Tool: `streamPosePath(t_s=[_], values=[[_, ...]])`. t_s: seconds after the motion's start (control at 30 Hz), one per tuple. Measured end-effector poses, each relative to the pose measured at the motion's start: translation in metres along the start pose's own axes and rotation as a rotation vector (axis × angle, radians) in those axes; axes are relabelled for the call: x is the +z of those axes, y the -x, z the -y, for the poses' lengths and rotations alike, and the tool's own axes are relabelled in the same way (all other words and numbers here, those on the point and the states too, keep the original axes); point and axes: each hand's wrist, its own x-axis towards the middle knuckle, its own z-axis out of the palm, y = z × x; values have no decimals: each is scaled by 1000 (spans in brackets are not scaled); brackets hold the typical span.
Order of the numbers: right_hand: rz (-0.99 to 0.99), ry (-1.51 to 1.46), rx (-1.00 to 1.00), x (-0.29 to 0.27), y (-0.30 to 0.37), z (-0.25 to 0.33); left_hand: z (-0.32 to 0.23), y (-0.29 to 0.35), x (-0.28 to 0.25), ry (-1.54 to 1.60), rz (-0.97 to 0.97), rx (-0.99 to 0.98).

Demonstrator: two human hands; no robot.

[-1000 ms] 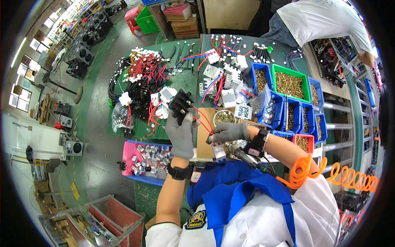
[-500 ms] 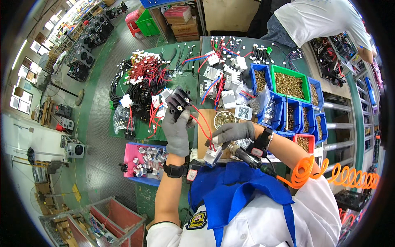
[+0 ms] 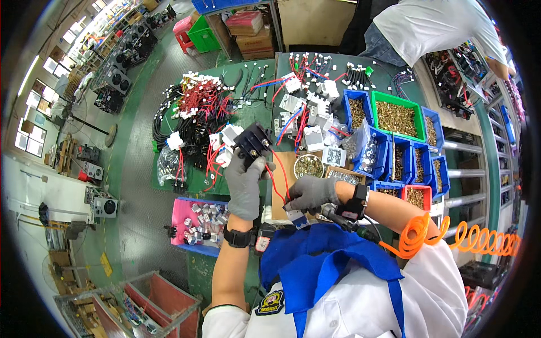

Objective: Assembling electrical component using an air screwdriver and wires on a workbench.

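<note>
In my gloved left hand (image 3: pixel 243 186) is a black terminal block (image 3: pixel 253 142), held up and tilted with its metal screws toward me. Two red wires (image 3: pixel 278 183) run from it down to my gloved right hand (image 3: pixel 311 193). The right fingers are closed on the wires' lower ends, just above a small white block (image 3: pixel 297 217). That block is partly covered by the fingers and close to my blue collar. A pneumatic screwdriver (image 3: pixel 341 221) lies under my right wrist, its tip hidden.
Blue bins (image 3: pixel 372 151) and a green bin (image 3: pixel 398 116) of brass screws stand on the right. A round tub (image 3: pixel 309 167) of small parts sits ahead. Wire bundles (image 3: pixel 197 101) cover the left table. An orange coiled hose (image 3: pixel 417 234) crosses my right arm. Another person (image 3: pixel 431 28) works at far right.
The black terminal block has turned, showing its screws more plainly. My right hand has shifted slightly down and left, and the white block has tilted and is more covered.
</note>
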Motion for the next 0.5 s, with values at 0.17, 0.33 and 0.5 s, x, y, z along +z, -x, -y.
streamPosePath(t_s=[0.17,0.33,0.5], values=[[87,-8,46,9,-5,-13,32,0,-1,-41,134,-91],[178,116,22,-8,-7,-22,54,0,0,-54,187,-195],[-497,-5,-143,-52,8,-26,48,-2,-7,90,344,-329]])
